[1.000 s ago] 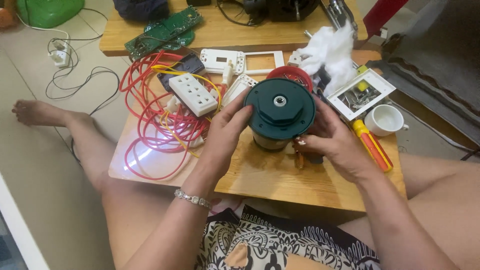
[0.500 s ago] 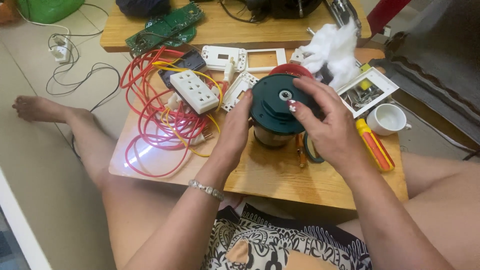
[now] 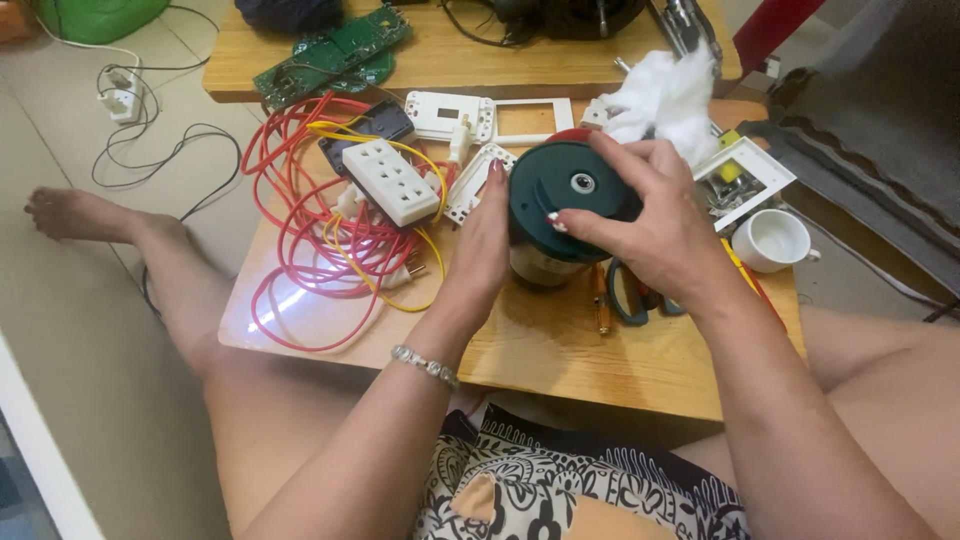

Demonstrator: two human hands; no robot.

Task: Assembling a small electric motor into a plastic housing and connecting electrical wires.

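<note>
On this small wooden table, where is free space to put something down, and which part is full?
The small wooden table is bare along its near edge, from below the red wires to under the right hand. The middle and far side are crowded: white power strip, dark green round appliance, scissors, white cup.

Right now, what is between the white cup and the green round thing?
In the head view, the right hand and blue-handled scissors lie between white cup and green round thing.

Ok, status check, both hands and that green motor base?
Left hand braces green base. Right hand spread over its top. Scissors alongside, red wires clear.
</note>
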